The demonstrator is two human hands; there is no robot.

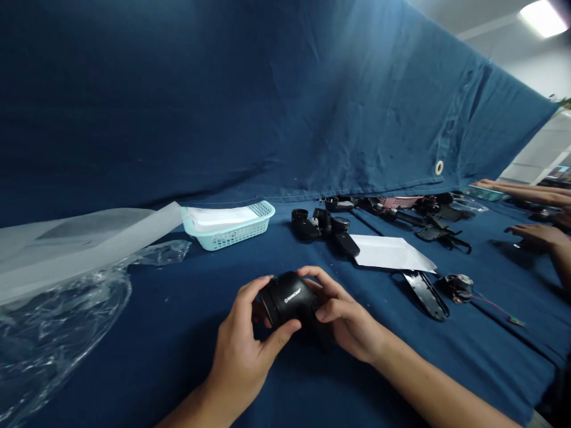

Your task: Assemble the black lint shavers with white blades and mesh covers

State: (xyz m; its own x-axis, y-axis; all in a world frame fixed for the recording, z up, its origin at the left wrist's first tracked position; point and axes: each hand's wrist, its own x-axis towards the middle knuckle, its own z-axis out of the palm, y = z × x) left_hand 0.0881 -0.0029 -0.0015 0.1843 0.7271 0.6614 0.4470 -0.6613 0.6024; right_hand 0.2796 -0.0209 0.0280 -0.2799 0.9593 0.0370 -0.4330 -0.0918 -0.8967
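Both hands are on a black hair-dryer-shaped device (292, 300) with a round head, white lettering on its side and a handle running down to the right. My left hand (243, 345) grips the round end, thumb along the lower side and fingers over the top. Around the handle side, my right hand (345, 321) is closed, with the thumb on the near face and the forefinger over the top. The fingers behind the device are partly hidden, and so is the lower end of the handle.
Ahead stands a light-blue basket (236, 233) holding white sheets. Plastic film (80, 321) lies at left. Black housings (345, 242), white paper (390, 252), a half shell (426, 294) and a wired motor (459, 286) lie at right. Another person's hands (539, 235) are at far right; a blue curtain (223, 107) hangs behind.
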